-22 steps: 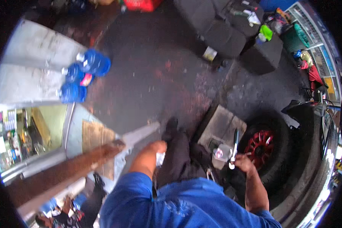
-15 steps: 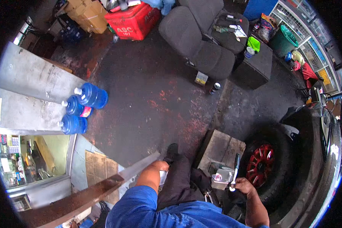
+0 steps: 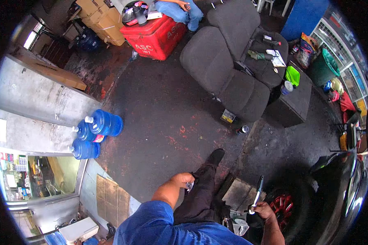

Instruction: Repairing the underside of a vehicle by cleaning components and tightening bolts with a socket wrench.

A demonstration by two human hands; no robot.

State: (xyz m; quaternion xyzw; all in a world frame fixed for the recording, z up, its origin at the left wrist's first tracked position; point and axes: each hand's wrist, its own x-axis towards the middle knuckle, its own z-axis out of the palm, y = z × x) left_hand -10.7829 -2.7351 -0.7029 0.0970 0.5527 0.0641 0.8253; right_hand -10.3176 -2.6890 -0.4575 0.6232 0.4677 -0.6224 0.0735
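Note:
My right hand (image 3: 264,210) grips a ratchet wrench (image 3: 257,194) by its silver head end, its dark handle pointing up and away. Against my dark trousers, my left hand (image 3: 184,179) is closed round a small shiny, whitish thing (image 3: 189,186), mostly hidden by the fingers. Close by the right hand stands a vehicle's black tyre (image 3: 304,204) with a red wheel rim (image 3: 282,208). Below that hand, a small clear-grey container (image 3: 240,227) is partly visible. A worn, box-like block (image 3: 238,195) lies beyond it.
Blue water bottles (image 3: 106,123) stand by the left wall. Ahead are dark car seats (image 3: 206,57), a black box (image 3: 290,104), a small can (image 3: 242,130) and a red cooler (image 3: 151,38), with a seated person (image 3: 180,11) behind. The vehicle's dark body (image 3: 341,183) bounds the right.
My view has shifted, and a foot has stepped forward. The brown beam at lower left has left the picture. The wrench stays in my right hand; my left hand is now against the trousers.

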